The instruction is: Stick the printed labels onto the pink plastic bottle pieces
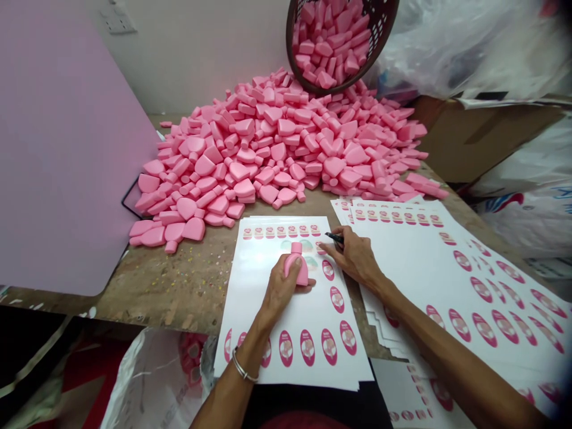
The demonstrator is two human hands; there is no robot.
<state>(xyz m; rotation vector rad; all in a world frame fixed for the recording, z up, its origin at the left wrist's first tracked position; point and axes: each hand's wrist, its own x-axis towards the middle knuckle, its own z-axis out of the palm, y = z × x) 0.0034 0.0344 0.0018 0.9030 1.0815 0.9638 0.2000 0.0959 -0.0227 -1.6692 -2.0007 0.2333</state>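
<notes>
In my left hand [279,286] is a small pink plastic bottle [297,265], its cap end pointing away from me and my thumb across its front. Beneath it lies a white sticker sheet [290,304] with oval pink labels around the edges and a bare middle. My right hand [353,253] is closed around a slim black pen-like tool [334,238]; its exact kind is unclear. The fingertips of that hand touch the sheet's right edge, by a label [320,248] partly hidden under them.
A large heap of pink bottles [268,143] covers the back of the table [179,286], below a tilted brown basket [292,65] of more. Further sticker sheets [393,250] lie at the right. A pink panel [67,167] stands left; a white bag [143,375] sits below the front edge.
</notes>
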